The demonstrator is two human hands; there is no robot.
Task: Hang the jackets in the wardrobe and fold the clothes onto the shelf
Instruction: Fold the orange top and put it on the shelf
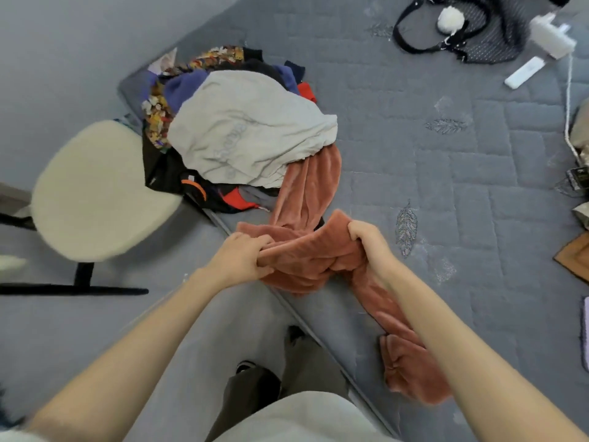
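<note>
A rust-coloured fleecy garment (314, 250) lies at the near edge of a grey quilted mattress (446, 173). My left hand (240, 256) grips its waistband at the left and my right hand (369, 244) grips it at the right, stretching the band between them. One leg runs up under a pile of clothes (242, 129), the other trails down along my right forearm. A pale grey top lies over that pile, with patterned, blue, black and red pieces beneath it.
A cream round stool (95, 193) on a black base stands on the floor left of the bed corner. A black bag (462, 30), a white device with a cord (551, 36) and a white remote (522, 73) lie at the far right of the mattress.
</note>
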